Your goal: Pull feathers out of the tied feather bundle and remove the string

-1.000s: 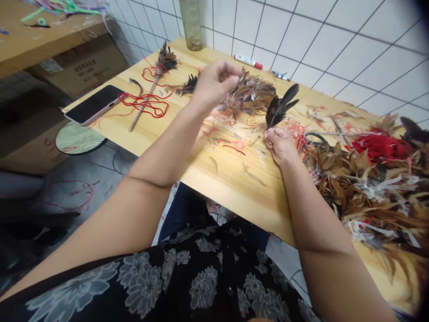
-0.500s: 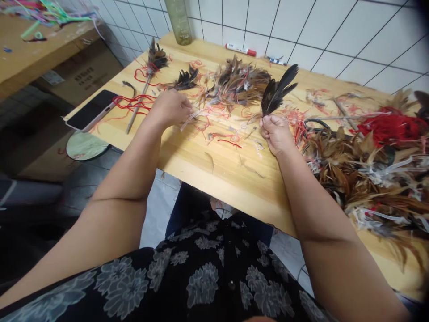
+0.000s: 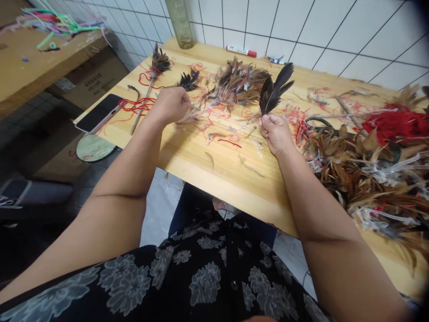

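My right hand [image 3: 276,132] is closed around the base of a small bunch of black feathers [image 3: 274,91], which points up and fans out above the fist. My left hand [image 3: 172,104] hovers low over the table's left half with its fingers curled together; what they grip, if anything, is hidden. Just behind it lies a dark feather tuft [image 3: 188,80]. Left of that hand is a stick with dark feathers [image 3: 161,61] bound at its far end, with red string [image 3: 136,105] across its shaft. Between my hands lies a heap of brown feathers [image 3: 239,85].
Brown feather bundles [image 3: 351,174] and red feathers [image 3: 398,124] cover the table's right side. A phone [image 3: 98,112] lies at the left edge. A green bottle [image 3: 181,27] and a red-capped marker [image 3: 241,51] are by the tiled wall. String scraps litter the wooden table [image 3: 221,188].
My left hand's fingers have curled in more tightly and the hand has turned slightly. My right hand keeps its hold on the black feathers, which tilt a little differently. The view has shifted slightly.
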Available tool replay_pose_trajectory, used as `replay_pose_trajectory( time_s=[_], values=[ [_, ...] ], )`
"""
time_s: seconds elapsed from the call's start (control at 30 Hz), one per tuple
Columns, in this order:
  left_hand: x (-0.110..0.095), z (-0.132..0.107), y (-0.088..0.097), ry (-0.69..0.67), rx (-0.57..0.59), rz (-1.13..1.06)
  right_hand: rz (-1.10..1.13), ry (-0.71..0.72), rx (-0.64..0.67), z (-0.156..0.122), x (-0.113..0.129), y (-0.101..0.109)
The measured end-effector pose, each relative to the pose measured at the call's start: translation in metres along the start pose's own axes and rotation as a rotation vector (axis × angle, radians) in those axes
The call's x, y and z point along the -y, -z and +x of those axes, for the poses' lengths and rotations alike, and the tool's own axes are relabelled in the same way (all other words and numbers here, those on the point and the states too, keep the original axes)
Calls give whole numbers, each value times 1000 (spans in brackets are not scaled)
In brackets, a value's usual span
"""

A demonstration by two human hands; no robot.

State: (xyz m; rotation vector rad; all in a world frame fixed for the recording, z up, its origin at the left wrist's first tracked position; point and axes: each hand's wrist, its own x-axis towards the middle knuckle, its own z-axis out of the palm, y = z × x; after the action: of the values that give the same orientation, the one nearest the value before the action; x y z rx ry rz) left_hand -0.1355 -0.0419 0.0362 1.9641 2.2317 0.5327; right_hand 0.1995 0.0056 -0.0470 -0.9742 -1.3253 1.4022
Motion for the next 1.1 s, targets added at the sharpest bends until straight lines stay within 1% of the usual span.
replay_pose_trajectory(
  time_s=[0.07,0.17,0.27,0.37,0.47,0.57,0.63,0.7,0.77,0.83,0.93,1.0,1.1],
  values=[
    [-5,-3,7,-4,-33,-101,-10,-2,-17,0,1,-1],
    [-15,-4,13,-15,4,-242,-19,-4,-33,0,1,-4],
    [-32,1,9,-97,15,-220,-41,-1,-39,0,2,-6],
    [-58,10,-4,-222,-12,-117,-79,7,-63,0,5,-8],
    [-87,13,-23,-312,-17,-65,-112,9,-71,-1,7,-9],
    [-114,10,-44,-337,-16,-9,-124,45,-45,-2,7,-10],
    [-125,6,-56,-349,-23,1,-124,62,-16,-2,6,-9],
    [-129,2,-67,-379,-32,-41,-114,59,15,-3,6,-9],
    [-127,-1,-74,-414,-43,-111,-93,39,36,-4,6,-9],
    [-123,-3,-76,-447,-36,-168,-68,-1,38,-4,7,-9],
    [-115,-4,-75,-462,-1,-205,-67,-59,5,-3,7,-9],
    [-110,-4,-74,-472,26,-205,-131,-58,-34,-1,5,-7],
    [-106,-3,-73,-513,61,-198,-339,9,-125,3,-2,0]
  ],
)
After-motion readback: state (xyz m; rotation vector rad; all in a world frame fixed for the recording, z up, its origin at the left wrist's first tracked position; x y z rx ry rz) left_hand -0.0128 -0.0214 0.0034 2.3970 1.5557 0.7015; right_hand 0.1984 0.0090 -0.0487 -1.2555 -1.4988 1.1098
